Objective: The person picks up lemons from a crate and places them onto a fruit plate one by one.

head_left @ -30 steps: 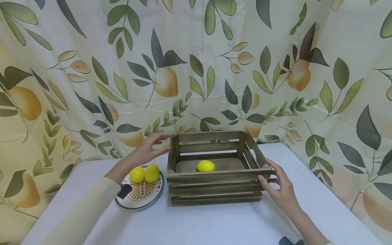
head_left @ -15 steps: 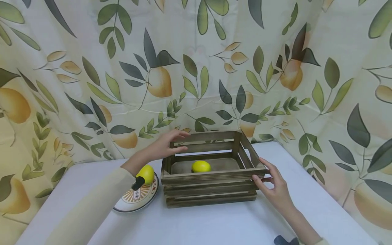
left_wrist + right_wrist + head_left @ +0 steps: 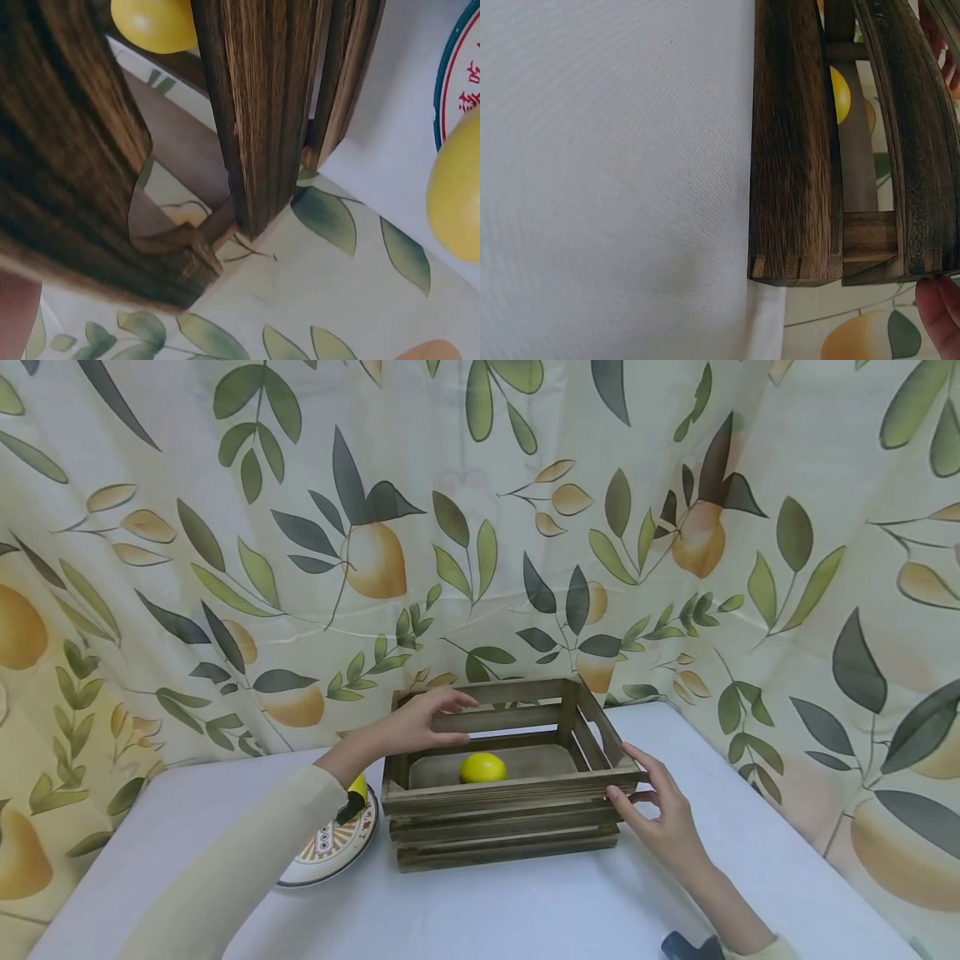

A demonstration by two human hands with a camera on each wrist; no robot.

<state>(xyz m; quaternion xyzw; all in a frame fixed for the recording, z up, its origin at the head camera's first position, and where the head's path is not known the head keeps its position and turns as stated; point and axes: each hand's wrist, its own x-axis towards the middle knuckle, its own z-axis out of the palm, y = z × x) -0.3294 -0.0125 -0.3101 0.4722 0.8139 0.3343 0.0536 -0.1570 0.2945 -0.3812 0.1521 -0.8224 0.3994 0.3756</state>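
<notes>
A slatted brown wooden crate (image 3: 498, 792) stands on the table with one yellow lemon (image 3: 483, 767) lying on its floor. My left hand (image 3: 416, 724) hovers over the crate's left end, fingers stretched to the right, holding nothing. At the crate's front right corner my right hand (image 3: 663, 818) pinches the wood, thumb on the front slat and fingers round the side. The right wrist view shows fingertips (image 3: 936, 311) at the crate's end, and the lemon (image 3: 841, 95) through a gap between slats.
Left of the crate sits a round patterned plate (image 3: 348, 852), partly under my left sleeve, bearing a lemon (image 3: 360, 787) mostly hidden by the wrist. A white cloth (image 3: 510, 914) covers the table. Behind hangs a fruit-and-leaf printed curtain (image 3: 465, 585).
My left hand has moved right, from beside the crate to over its left end, its arm covering more of the plate. The right hand keeps its hold; the head view has turned slightly right.
</notes>
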